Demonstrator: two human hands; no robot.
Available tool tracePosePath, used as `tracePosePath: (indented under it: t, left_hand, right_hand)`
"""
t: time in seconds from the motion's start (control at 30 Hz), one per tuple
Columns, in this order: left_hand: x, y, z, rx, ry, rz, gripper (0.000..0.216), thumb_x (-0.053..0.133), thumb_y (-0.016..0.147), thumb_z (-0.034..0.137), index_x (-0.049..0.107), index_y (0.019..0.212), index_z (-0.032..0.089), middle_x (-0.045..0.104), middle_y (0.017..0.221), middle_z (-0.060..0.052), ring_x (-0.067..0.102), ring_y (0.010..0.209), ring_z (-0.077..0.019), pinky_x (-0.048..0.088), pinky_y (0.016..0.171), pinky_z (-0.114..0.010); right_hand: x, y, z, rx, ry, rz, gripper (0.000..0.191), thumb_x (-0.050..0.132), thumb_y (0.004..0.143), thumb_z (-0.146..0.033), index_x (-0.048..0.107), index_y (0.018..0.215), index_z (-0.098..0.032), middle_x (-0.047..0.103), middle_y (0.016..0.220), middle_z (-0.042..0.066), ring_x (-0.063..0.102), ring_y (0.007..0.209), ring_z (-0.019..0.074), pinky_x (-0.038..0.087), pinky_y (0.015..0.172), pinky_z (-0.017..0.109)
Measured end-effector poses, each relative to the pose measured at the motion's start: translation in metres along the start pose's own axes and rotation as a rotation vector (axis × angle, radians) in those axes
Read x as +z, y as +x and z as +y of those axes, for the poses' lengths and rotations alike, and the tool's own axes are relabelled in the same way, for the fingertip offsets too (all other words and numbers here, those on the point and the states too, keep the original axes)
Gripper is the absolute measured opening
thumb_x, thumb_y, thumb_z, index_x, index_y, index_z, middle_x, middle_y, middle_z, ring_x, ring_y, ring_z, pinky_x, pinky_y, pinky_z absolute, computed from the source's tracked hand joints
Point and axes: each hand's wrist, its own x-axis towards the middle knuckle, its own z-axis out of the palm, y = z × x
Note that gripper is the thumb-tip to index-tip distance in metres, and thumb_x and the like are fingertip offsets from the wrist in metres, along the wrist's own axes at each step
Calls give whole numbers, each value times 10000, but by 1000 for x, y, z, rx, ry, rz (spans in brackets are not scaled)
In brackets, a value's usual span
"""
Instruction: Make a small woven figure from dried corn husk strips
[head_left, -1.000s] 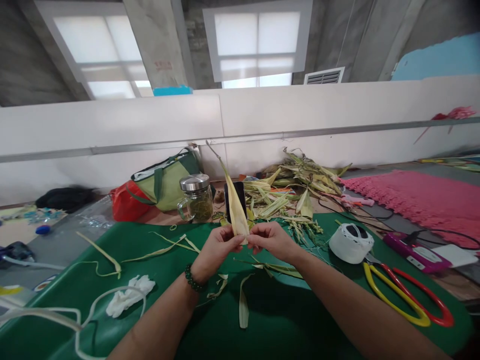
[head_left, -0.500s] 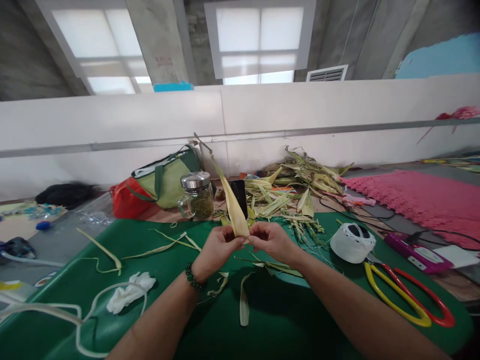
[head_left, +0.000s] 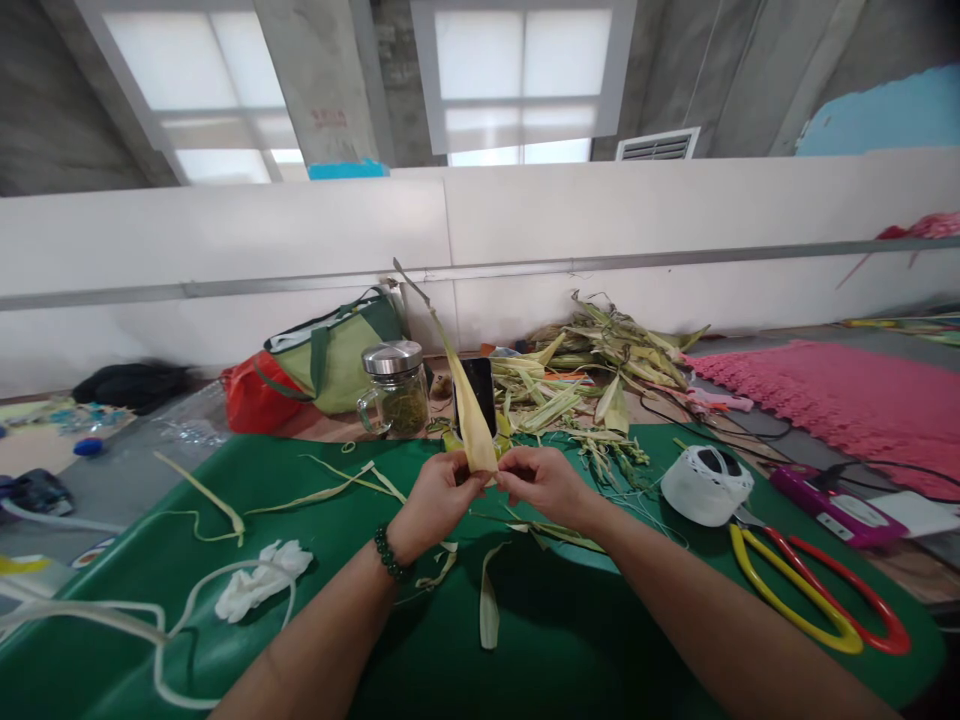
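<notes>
A pale yellow corn husk (head_left: pixel 472 415) stands up between my hands, its wide end low and its thin tip leaning to the upper left. My left hand (head_left: pixel 436 497), with a dark green bead bracelet (head_left: pixel 389 553) at the wrist, pinches the husk's lower end between thumb and fingers. On the other side of that end, my right hand (head_left: pixel 549 487) is closed in a pinch on the husk's edge. Below the hands a loose husk strip (head_left: pixel 489 598) lies on the green cloth (head_left: pixel 592 640). Behind the husk stands a dark phone (head_left: pixel 484 388), partly covered.
At the back lie a pile of husks (head_left: pixel 615 340), a lidded glass jar (head_left: pixel 405 400) and a green bag (head_left: pixel 337 360). To the right are a white roll (head_left: pixel 701 490), scissors with yellow and red handles (head_left: pixel 795 590) and a purple power strip (head_left: pixel 836 508). Crumpled tissue (head_left: pixel 262 580) lies left.
The husk's tip has shifted slightly to the right. Both hands keep their pinch on its lower end, almost in the same place.
</notes>
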Motion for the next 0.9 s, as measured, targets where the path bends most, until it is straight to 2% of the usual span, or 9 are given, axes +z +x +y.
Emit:
tracePosePath:
  t: [0.07,0.13,0.27,0.4,0.5,0.63,0.7,0.77,0.9]
  left_hand:
    - [-2,1,-1,17,17,49,148,649,647,293,666,654,146,668,648,-47,595,601,-181,485,566,-274]
    - [-4,2,-1,21,1,99,164,664,635,297,667,682,141,667,658,-51,595,607,-186,477,565,-277]
    - [-5,2,2,-4,-122,106,210,690,581,265,659,743,136,681,709,-46,610,667,-196,486,622,-290]
    - [-5,-1,6,-52,-264,75,225,665,559,225,633,768,148,683,707,-30,619,680,-196,494,649,-305]
    - [-4,-1,4,-65,-301,51,236,602,575,175,634,807,152,675,684,-22,619,704,-189,483,699,-308]
    - [0,0,1,-74,-415,54,97,569,544,127,527,617,175,582,612,22,586,681,-148,465,723,-274]
    - [2,0,0,-90,-486,63,169,604,513,117,480,607,183,531,598,47,537,629,-112,464,678,-242]
    - [2,1,0,-114,-502,96,217,669,511,157,471,598,181,483,578,60,477,563,-84,460,614,-219]
    - [-4,8,-3,-113,-473,296,358,757,551,412,496,571,167,413,508,72,372,443,-49,401,473,-191]
  right_hand:
    - [-4,0,-2,-11,5,-26,184,574,778,-335,607,692,-175,601,620,-3,566,499,110,433,486,214]
    - [-11,0,-3,-38,2,17,233,553,806,-376,611,709,-172,620,642,8,572,505,112,435,486,215]
    - [-36,5,1,-76,-113,279,274,497,841,-398,601,720,-176,606,610,7,540,455,112,414,463,224]
    - [-64,12,8,-32,-489,454,252,482,846,-331,629,718,-170,614,608,20,547,528,136,398,527,239]
    - [-73,16,15,134,-792,332,225,474,854,-269,673,808,-173,671,716,40,591,663,154,388,588,235]
    - [-59,20,29,306,-942,90,162,629,763,-337,704,771,-192,693,731,51,611,674,175,349,537,230]
    - [-50,21,36,322,-968,37,113,685,711,-305,704,713,-194,686,696,52,608,642,179,328,514,230]
    - [-46,21,38,304,-993,-6,72,653,736,-230,707,701,-198,684,697,51,607,643,174,319,516,230]
    - [-51,18,23,142,-1034,-30,181,540,840,-201,712,784,-200,680,824,64,596,794,172,344,592,228]
